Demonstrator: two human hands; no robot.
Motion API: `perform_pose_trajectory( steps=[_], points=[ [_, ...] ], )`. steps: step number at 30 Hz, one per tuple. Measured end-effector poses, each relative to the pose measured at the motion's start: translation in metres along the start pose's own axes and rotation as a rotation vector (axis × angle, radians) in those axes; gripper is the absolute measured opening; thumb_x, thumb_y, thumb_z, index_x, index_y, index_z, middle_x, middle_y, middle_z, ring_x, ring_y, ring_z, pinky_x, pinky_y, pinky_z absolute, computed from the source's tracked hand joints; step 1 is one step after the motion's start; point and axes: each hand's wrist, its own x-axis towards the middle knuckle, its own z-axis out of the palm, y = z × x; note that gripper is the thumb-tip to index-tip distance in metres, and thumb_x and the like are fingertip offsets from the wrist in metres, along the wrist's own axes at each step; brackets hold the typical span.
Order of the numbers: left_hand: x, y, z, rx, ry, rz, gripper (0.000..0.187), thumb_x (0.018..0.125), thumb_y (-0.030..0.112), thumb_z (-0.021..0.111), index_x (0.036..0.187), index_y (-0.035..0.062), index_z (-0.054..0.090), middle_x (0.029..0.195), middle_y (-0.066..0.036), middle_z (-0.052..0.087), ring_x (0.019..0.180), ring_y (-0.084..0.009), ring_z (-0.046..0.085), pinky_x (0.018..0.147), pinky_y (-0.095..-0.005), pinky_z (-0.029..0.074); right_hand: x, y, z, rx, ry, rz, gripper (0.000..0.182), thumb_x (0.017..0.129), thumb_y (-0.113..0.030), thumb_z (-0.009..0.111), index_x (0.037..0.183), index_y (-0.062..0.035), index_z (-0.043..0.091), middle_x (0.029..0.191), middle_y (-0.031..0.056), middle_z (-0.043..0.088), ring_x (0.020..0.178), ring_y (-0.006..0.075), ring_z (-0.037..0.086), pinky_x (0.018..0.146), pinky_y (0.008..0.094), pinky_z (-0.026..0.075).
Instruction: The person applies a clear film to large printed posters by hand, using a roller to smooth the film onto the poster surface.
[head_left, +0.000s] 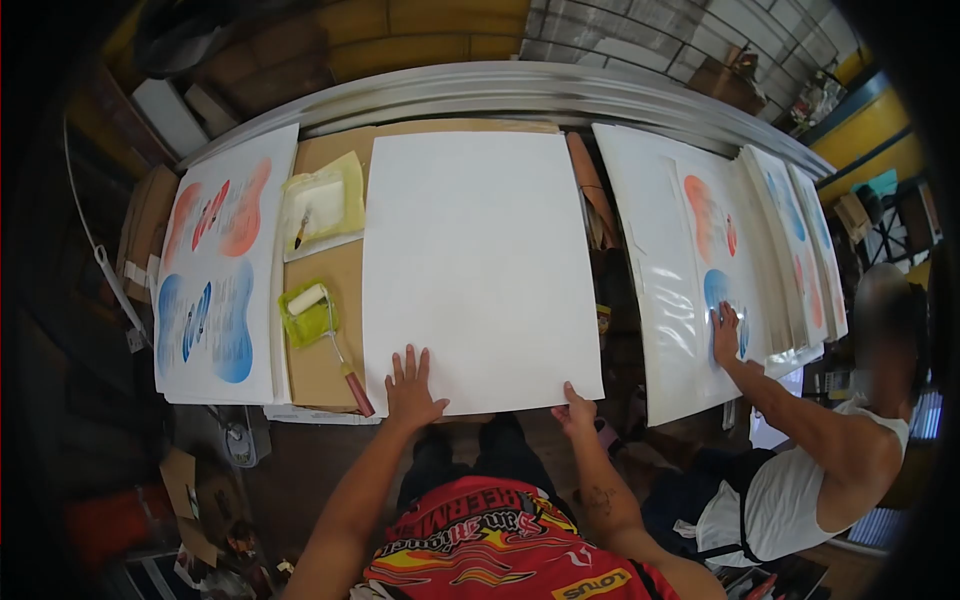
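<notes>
1. The surface (318,378), covered in brown cardboard where it shows, carries the blank sheet, the left-hand prints and both trays.
2. The large blank white sheet (485,250) lies flat in the middle, directly in front of the person, its near edge at both hands.
3. The right-hand prints (665,310), with red and blue rounded shapes, lie across a dark gap from the sheet; some glossy, wrinkled clear film shows on them.
4. A co-worker (850,470) in a white sleeveless top, at the right, rests one hand (726,335) on those prints.
5. The left-hand prints (215,290), stacked, carry similar red and blue shapes.
6. The yellow-lined tray (350,195) sits between that stack and the sheet.
7. The green tray (299,331) lies nearer the person, holding the white head of a roller (308,299); its dark red handle points toward the left hand.
8. The left hand (408,392) is palm down, fingers spread flat on the sheet near its left near corner, grasping nothing.
9. The right hand (575,411) pinches the near edge by the right corner, thumb on top, other fingers partly hidden.
10. A small brush (301,232) lies in the yellow-lined tray.
</notes>
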Motion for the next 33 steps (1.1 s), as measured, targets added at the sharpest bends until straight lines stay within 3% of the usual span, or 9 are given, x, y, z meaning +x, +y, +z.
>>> perform_pose_trajectory(
  steps=[13,16,18,22,23,24,26,30,33],
  points=[
    [-0.005,-0.009,-0.009,0.025,0.047,0.017,0.115,0.074,0.044,0.082,0.163,0.0142,0.016,0.17,-0.019,0.009,0.154,-0.0457,0.01,0.114,-0.0685,0.026,-0.006,0.004,-0.003,-0.044,-0.098,0.129,0.049,0.092,-0.047,0.075,0.107,-0.0021,0.06,0.09,0.0111,0.067,0.07,0.0243,0.068,0.059,0.0392,0.061],
    [-0.023,-0.028,-0.014,-0.129,0.382,0.051,0.092,0.078,0.037,0.08,0.154,0.0087,0.038,0.158,-0.023,0.036,0.144,-0.0435,0.036,0.109,-0.058,0.037,-0.031,0.023,0.003,-0.387,-0.212,0.132,0.053,0.09,-0.052,0.074,0.097,-0.0019,0.059,0.082,0.0115,0.066,0.065,0.0245,0.068,0.058,0.0419,0.061],
    [-0.039,-0.056,-0.018,-0.273,0.567,-0.077,0.07,0.08,0.031,0.079,0.139,0.0055,0.052,0.139,-0.021,0.053,0.128,-0.0397,0.05,0.101,-0.0523,0.042,-0.051,0.036,0.022,-0.742,-0.299,0.007,0.049,0.09,-0.049,0.074,0.095,-0.0014,0.061,0.075,0.0106,0.067,0.06,0.0237,0.068,0.058,0.0383,0.059],
    [-0.052,-0.122,-0.024,-0.584,0.851,-0.328,0.038,0.082,0.019,0.079,0.113,0.0013,0.065,0.102,-0.014,0.069,0.083,-0.0265,0.067,0.075,-0.0395,0.053,-0.131,0.07,0.135,-1.049,-0.548,-0.997,0.041,0.085,-0.034,0.08,0.1,0.0006,0.064,0.071,0.0118,0.066,0.067,0.0221,0.069,0.061,0.0314,0.054],
    [-0.048,-0.144,-0.019,-0.723,0.875,-0.415,0.038,0.082,0.018,0.08,0.113,0.0009,0.065,0.098,-0.013,0.07,0.078,-0.0241,0.068,0.071,-0.0371,0.054,-0.163,0.065,0.176,-1.085,-0.622,-0.875,0.044,0.082,-0.031,0.082,0.104,0.0014,0.062,0.079,0.0159,0.068,0.075,0.0251,0.07,0.066,0.0352,0.056],
    [-0.035,-0.173,-0.011,-0.672,0.967,-0.387,0.036,0.085,0.019,0.079,0.111,-0.0006,0.065,0.092,-0.013,0.07,0.071,-0.0211,0.067,0.064,-0.034,0.053,-0.171,0.081,0.21,-1.028,-0.708,-0.979,0.055,0.082,-0.034,0.082,0.114,0.001,0.056,0.086,0.0193,0.069,0.08,0.0384,0.07,0.069,0.0458,0.056],
    [0.002,-0.217,0.007,-0.716,1.029,-0.47,0.033,0.088,0.019,0.077,0.108,-0.0032,0.064,0.082,-0.013,0.069,0.063,-0.0181,0.067,0.055,-0.0301,0.053,-0.188,0.099,0.272,-0.947,-0.691,-1.297,0.059,0.082,-0.031,0.082,0.119,0.0022,0.05,0.093,0.0222,0.07,0.084,0.0428,0.069,0.074,0.049,0.056],
    [0.041,-0.248,-0.023,-1.191,0.784,-0.734,0.028,0.092,0.018,0.074,0.098,-0.0067,0.063,0.077,-0.015,0.069,0.058,-0.0197,0.068,0.049,-0.0289,0.054,-0.193,0.11,0.323,-1.295,-0.722,-0.829,0.05,0.086,-0.017,0.071,0.127,0.0027,0.05,0.092,0.029,0.069,0.09,0.0516,0.066,0.08,0.049,0.056],
    [0.048,-0.252,-0.026,-1.385,0.692,-0.705,0.018,0.091,0.008,0.07,0.091,-0.0067,0.06,0.076,-0.016,0.07,0.059,-0.0221,0.07,0.051,-0.0306,0.057,-0.158,0.14,0.311,-0.889,-0.74,-1.198,0.04,0.093,-0.02,0.067,0.124,0.0024,0.057,0.084,0.0218,0.069,0.07,0.0387,0.069,0.061,0.0425,0.055]
  ],
)
